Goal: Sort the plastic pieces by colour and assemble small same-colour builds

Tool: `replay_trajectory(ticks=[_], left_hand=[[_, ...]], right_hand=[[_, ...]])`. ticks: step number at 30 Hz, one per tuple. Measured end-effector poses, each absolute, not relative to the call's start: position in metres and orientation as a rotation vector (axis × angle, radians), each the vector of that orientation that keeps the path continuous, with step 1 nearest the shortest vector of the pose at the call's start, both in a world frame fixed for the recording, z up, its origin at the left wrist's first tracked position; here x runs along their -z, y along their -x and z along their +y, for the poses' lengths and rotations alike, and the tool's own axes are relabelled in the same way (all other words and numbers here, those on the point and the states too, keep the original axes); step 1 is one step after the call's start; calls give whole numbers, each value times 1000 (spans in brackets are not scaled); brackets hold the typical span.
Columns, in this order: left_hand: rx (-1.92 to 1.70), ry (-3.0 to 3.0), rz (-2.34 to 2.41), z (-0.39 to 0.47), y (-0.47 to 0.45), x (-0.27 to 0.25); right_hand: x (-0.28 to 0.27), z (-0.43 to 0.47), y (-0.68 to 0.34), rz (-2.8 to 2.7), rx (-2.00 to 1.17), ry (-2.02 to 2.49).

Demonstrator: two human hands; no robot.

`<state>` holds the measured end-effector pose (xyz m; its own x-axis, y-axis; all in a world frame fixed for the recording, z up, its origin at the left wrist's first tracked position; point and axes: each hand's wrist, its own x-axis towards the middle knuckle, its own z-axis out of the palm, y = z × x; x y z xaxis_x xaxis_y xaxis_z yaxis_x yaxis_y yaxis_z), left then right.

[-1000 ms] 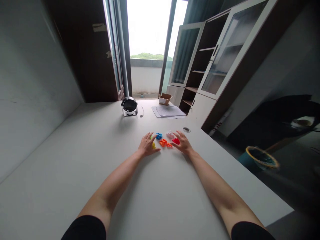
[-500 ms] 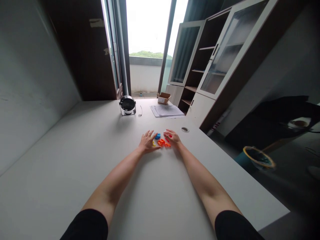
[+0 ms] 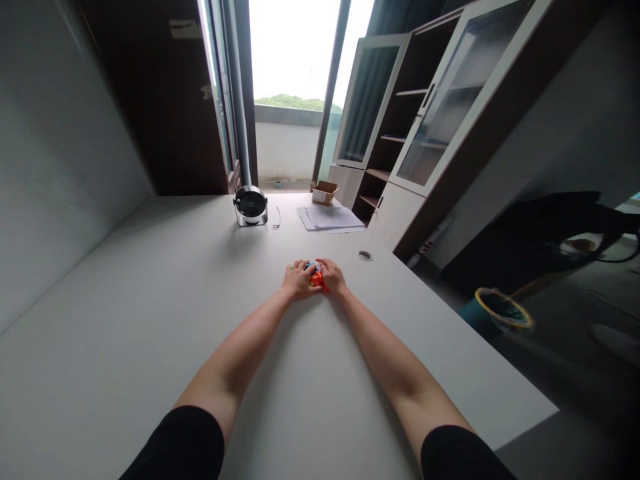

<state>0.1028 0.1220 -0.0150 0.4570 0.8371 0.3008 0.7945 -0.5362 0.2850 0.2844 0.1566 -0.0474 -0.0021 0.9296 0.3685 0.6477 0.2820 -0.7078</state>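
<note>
A small heap of coloured plastic pieces (image 3: pixel 317 279), orange, red and blue with a bit of yellow, lies on the white table (image 3: pixel 250 293). My left hand (image 3: pixel 296 283) curls around its left side, fingers bent over the blue piece (image 3: pixel 311 269) and thumb along the near edge. From the other side my right hand (image 3: pixel 332 274) presses in, its fingers wrapped against the red and orange pieces. Both hands rest low at the tabletop, close together. Much of the heap is hidden under the fingers, so the exact shape of the pieces cannot be made out.
Beyond the hands stand a round black-and-silver device (image 3: pixel 251 206), a thin cord (image 3: pixel 277 218), papers (image 3: pixel 331 218) and an open cardboard box (image 3: pixel 325 193). A cable hole (image 3: pixel 365 256) is right of my hands. A bin (image 3: pixel 500 311) stands past the table's right edge.
Both hands have moved inward and their fingers have closed around the pieces. The pieces, spread apart before, are now pushed together into a tighter heap. The view has shifted slightly.
</note>
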Motion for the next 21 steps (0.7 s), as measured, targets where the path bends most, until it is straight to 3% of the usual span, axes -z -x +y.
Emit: replay_trajectory(ticks=[10,21], left_hand=[[-686,-2623,1439,105,-29,19],[-613,-2523,1686,34,117,5]], right_hand=[[41,137,-207,-1475,-583,1509],[33,115,-26,-1521,-769,1390]])
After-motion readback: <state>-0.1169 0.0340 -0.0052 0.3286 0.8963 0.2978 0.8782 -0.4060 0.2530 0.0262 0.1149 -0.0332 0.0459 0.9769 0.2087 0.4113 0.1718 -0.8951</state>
